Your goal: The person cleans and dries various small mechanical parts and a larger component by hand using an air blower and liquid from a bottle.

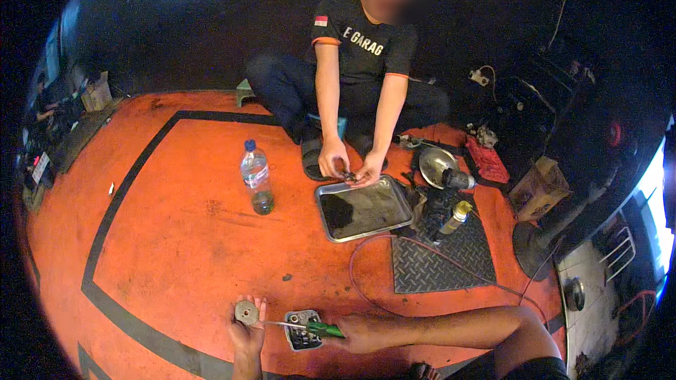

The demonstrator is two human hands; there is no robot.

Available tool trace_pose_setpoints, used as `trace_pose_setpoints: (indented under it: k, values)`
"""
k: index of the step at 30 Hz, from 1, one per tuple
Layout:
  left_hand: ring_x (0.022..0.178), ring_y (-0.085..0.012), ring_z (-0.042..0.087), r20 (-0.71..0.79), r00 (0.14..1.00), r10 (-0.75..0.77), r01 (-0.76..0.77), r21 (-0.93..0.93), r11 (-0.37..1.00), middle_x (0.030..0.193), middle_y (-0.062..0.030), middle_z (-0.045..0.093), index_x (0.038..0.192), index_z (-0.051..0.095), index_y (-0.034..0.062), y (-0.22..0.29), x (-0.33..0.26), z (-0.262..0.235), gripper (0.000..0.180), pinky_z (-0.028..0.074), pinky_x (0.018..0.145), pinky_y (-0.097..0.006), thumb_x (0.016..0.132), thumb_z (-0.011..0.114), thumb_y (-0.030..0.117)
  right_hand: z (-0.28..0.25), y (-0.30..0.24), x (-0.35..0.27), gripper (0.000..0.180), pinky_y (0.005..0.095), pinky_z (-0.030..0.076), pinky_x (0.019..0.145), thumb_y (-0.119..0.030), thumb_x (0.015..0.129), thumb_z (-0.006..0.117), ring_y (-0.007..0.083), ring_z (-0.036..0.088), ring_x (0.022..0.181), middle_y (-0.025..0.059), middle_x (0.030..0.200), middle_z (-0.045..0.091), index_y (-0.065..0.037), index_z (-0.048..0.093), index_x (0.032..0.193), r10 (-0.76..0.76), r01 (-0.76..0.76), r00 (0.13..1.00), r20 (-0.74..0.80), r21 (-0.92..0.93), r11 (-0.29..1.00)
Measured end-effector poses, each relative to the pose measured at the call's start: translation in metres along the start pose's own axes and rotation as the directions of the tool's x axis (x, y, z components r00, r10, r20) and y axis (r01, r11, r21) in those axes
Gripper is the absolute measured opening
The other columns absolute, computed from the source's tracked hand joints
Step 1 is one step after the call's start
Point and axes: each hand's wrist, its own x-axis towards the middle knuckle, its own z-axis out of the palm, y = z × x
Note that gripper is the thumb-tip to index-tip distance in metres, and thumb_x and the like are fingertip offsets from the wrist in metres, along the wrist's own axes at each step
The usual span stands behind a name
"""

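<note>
My left hand (pixel 246 339), palm up near the lower edge, holds a round grey metal disc (pixel 246 312) with a small hole at its middle. My right hand (pixel 360 331) is wrapped round the green handle of a screwdriver (pixel 324 328). Its metal shaft points left, and the tip is close to the disc's right edge; whether they touch I cannot tell. Under the shaft, on the floor between my hands, sits a small metal tray (pixel 288 338) with several small metal parts in it.
Opposite me a seated person (pixel 366 56) holds a small dark part over a shallow metal tray (pixel 366 231). A plastic bottle (pixel 258 179) stands on the orange floor. To the right are a spray can (pixel 456 217), a ribbed black mat (pixel 436 271), a red hose (pixel 352 267) and a cardboard box (pixel 539 186).
</note>
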Motion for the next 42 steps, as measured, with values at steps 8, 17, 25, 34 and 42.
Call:
trace_pose_setpoints:
  k: [8,17,25,34,42]
  values:
    - [0.103,-0.0303,0.062,0.011,0.997,0.070,-0.070,-0.059,0.996,0.103,-0.0127,0.065,0.101,0.063,0.0054,0.014,-0.017,-0.033,0.029,0.050,0.096,-0.048,0.095,0.052,0.032,0.011,-0.019,0.032,0.048,0.0472,0.052,0.063,-0.050,0.096,0.051,0.0346,0.065,0.063,0.0182,0.071,0.066,-0.004,0.065,0.097,-0.012,-0.005,0.990,0.138,0.122,0.993]
    - [0.100,-0.0322,0.064,0.133,0.984,-0.116,0.124,-0.049,0.991,0.109,-0.0169,0.066,0.111,0.060,0.0031,0.009,-0.019,-0.019,0.039,0.053,0.096,-0.047,0.100,0.040,0.034,-0.021,-0.039,0.017,0.039,0.0369,0.052,0.072,-0.046,0.095,0.058,0.0178,0.065,0.073,0.0044,0.077,0.067,-0.010,0.064,0.108,0.315,-0.352,0.866,0.388,0.027,0.936]
    - [0.102,-0.0356,0.063,0.124,0.982,-0.145,0.155,-0.073,0.985,0.112,-0.0194,0.065,0.115,0.059,0.0012,-0.004,-0.016,-0.019,0.042,0.051,0.098,-0.049,0.100,0.039,0.035,-0.022,-0.009,0.018,0.041,0.0342,0.051,0.065,-0.046,0.090,0.067,0.0143,0.063,0.067,0.0010,0.074,0.067,-0.009,0.067,0.106,0.392,-0.410,0.809,0.438,-0.057,0.910]
    - [0.107,-0.0402,0.061,0.183,0.967,-0.175,0.205,-0.157,0.966,0.118,-0.0216,0.062,0.120,0.056,-0.0004,-0.008,-0.007,-0.042,0.050,0.050,0.099,-0.050,0.100,0.036,0.041,-0.023,-0.013,0.008,0.035,0.0296,0.045,0.050,-0.039,0.092,0.067,0.0101,0.054,0.053,0.0001,0.068,0.060,-0.005,0.065,0.101,0.298,-0.384,0.910,0.288,0.314,0.868]
    - [0.124,-0.0431,0.050,-0.064,0.997,-0.039,0.029,-0.154,0.988,0.139,-0.0248,0.047,0.130,0.048,-0.0011,0.004,0.000,-0.094,0.059,0.044,0.104,-0.053,0.099,0.033,0.046,-0.017,0.006,0.017,0.048,0.0353,0.053,0.070,-0.039,0.089,0.068,0.0152,0.061,0.077,0.0034,0.090,0.065,-0.011,0.055,0.126,0.597,-0.672,0.720,0.355,0.138,0.728]
